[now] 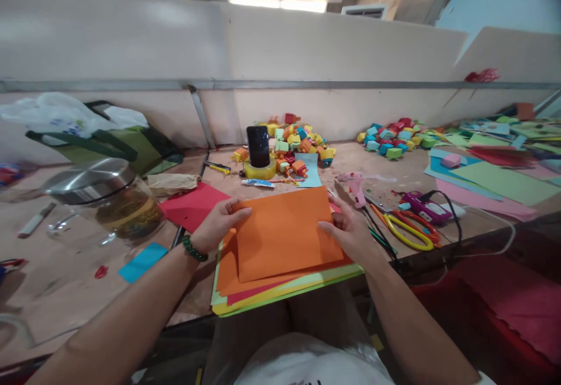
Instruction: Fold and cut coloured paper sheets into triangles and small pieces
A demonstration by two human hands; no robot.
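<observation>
An orange sheet of paper point(284, 236) is held between my two hands, tilted above a stack of coloured paper point(280, 297). My left hand point(221, 221) pinches its upper left edge, thumb on top; a green bead bracelet circles that wrist. On the right edge, my right hand point(348, 227) grips the sheet with the thumb in front and fingers behind. Orange, red, yellow and green sheets show beneath it at the table's front edge. A red sheet point(197, 205) lies just beyond my left hand.
Scissors with yellow handles point(412, 230), a pink glue gun point(354, 186) and a purple device point(427, 207) lie on the right. A phone point(258, 145) stands in a tape roll point(259, 169) before small paper cubes point(293, 139). A glass jar point(127, 210) stands left.
</observation>
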